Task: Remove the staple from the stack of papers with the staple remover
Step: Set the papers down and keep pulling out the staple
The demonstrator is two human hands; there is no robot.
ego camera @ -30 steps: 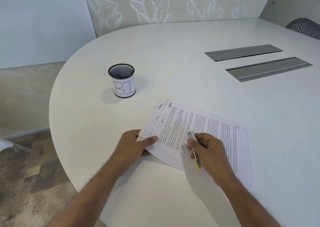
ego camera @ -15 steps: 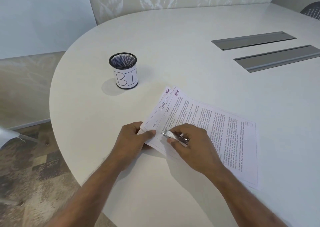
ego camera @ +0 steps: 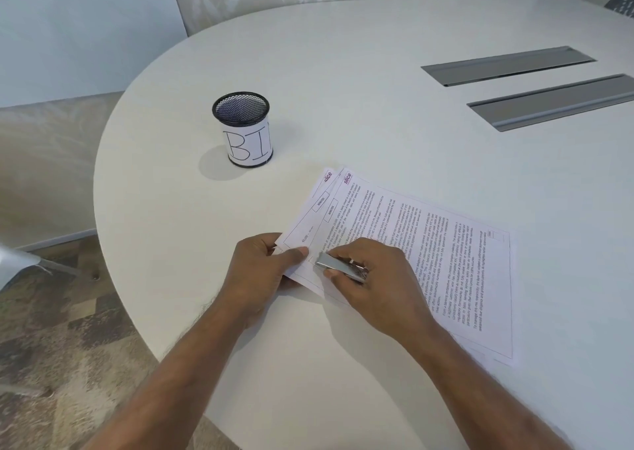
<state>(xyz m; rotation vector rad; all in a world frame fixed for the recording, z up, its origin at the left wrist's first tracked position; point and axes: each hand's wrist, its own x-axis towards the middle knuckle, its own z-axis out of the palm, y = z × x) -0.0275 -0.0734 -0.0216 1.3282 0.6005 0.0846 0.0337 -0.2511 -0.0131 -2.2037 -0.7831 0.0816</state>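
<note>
A stack of printed papers (ego camera: 439,254) lies slightly fanned on the white table, near its front edge. My left hand (ego camera: 264,271) pinches the stack's near left corner, thumb on top. My right hand (ego camera: 377,285) grips a slim metal staple remover (ego camera: 339,267), held low and pointing left. Its tip rests on the paper right beside my left thumb. The staple itself is too small to make out.
A black mesh pen cup (ego camera: 244,129) with a white label reading "BI" stands behind and left of the papers. Two grey cable slots (ego camera: 507,65) are set into the table (ego camera: 360,106) at the right. The table's rounded edge runs close on the left, with carpet below.
My right hand has turned the staple remover from upright to flat and brought it left to the corner held by my left hand. The camera has tilted slightly.
</note>
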